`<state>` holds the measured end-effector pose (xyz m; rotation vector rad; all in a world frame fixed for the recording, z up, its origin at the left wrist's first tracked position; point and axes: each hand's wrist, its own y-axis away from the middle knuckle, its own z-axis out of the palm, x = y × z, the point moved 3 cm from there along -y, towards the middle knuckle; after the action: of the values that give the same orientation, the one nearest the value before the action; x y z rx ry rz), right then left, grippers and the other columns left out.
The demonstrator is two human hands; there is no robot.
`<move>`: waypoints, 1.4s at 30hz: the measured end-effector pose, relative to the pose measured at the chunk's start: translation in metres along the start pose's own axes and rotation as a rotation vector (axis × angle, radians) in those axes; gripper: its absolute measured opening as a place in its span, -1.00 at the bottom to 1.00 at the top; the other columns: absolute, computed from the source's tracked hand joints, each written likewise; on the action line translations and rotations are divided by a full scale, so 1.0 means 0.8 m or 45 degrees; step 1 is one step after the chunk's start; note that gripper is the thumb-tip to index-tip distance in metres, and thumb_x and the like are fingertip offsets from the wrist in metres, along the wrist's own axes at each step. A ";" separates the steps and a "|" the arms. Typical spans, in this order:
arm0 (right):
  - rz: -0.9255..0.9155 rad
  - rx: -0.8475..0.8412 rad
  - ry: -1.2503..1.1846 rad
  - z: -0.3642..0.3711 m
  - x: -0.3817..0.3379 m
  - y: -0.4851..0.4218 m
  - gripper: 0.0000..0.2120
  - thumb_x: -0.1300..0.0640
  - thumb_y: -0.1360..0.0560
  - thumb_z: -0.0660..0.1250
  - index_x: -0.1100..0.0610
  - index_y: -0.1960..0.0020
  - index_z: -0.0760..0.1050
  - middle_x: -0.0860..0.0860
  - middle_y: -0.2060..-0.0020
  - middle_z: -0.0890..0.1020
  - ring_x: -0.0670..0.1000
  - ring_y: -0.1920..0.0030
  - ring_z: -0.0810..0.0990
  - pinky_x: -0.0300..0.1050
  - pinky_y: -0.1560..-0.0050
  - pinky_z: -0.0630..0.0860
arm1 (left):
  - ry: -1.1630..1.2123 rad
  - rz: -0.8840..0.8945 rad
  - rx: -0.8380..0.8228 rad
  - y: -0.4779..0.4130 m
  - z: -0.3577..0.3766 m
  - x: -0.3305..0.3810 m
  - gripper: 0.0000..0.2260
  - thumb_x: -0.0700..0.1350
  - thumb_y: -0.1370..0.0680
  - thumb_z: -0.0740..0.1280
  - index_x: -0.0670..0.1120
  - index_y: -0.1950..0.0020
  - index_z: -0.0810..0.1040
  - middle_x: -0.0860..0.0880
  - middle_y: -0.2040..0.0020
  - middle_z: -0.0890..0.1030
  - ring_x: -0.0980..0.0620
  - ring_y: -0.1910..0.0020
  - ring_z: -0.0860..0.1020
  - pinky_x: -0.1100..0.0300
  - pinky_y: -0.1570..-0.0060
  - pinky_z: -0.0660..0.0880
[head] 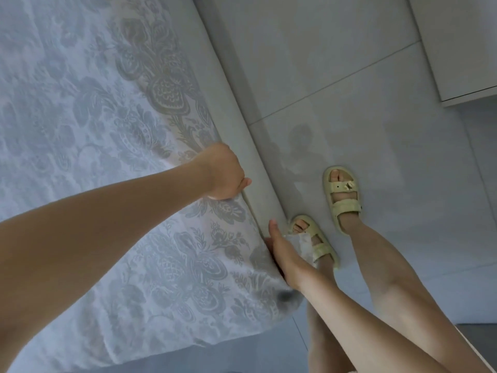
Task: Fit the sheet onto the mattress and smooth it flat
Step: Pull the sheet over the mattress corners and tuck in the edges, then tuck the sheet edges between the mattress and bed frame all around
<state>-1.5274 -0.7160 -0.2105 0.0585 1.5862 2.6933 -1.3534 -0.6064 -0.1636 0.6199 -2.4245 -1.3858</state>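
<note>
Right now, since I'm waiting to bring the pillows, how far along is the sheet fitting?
Done: the floral sheet is spread across the top and lies mostly flat. In hand: the left hand grips its side edge, and the right hand appears to hold a fold of it at the near corner, against the grey bed edge. Left: pulling this corner and edge down, then a last smoothing. The other sides are out of view.

One camera only, worn on the person's head, wide-angle. It looks steeply down across a corner of the mattress [242,146] from close above. The mattress top, under the sheet [80,130], fills the left of the frame; its grey side runs slantwise from top centre to bottom centre. Right of the mattress lies the floor [349,76], with the person's sandals [343,195] just beside it.
</note>
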 end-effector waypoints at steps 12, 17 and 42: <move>-0.591 0.425 0.170 -0.047 0.015 0.084 -0.50 -0.09 -0.64 -0.04 0.20 -0.14 0.55 0.09 -0.03 0.66 -0.02 -0.07 0.63 -0.20 -0.10 0.52 | 0.786 -0.373 0.686 0.055 -0.008 0.013 -0.61 0.03 -0.63 0.04 -0.15 0.21 0.49 -0.04 0.30 0.49 -0.05 0.23 0.44 0.13 0.18 0.31; -0.777 0.390 0.581 -0.018 -0.034 0.125 -0.63 -0.04 -0.64 0.03 0.11 -0.04 0.55 0.06 0.03 0.66 0.00 -0.04 0.63 -0.10 -0.15 0.51 | 1.265 -0.805 1.074 0.141 0.011 0.045 -0.70 -0.02 -0.62 0.15 -0.15 0.03 0.62 -0.04 0.09 0.65 -0.04 0.03 0.54 0.14 0.02 0.42; -0.982 -1.980 3.678 0.240 0.120 0.100 -0.77 0.14 -0.50 0.21 0.14 0.22 0.61 -0.01 0.36 0.62 0.09 0.30 0.54 -0.09 0.31 0.49 | 4.522 -2.743 1.589 0.125 0.097 0.523 -0.79 -0.28 -0.52 0.24 -0.15 0.32 0.46 -0.09 0.38 0.47 0.02 0.41 0.38 0.23 0.40 0.31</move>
<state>-1.6150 -0.5844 -0.0451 2.3529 1.2170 -0.4091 -1.7739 -0.7107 -0.1035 -2.1754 -2.0232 -2.0841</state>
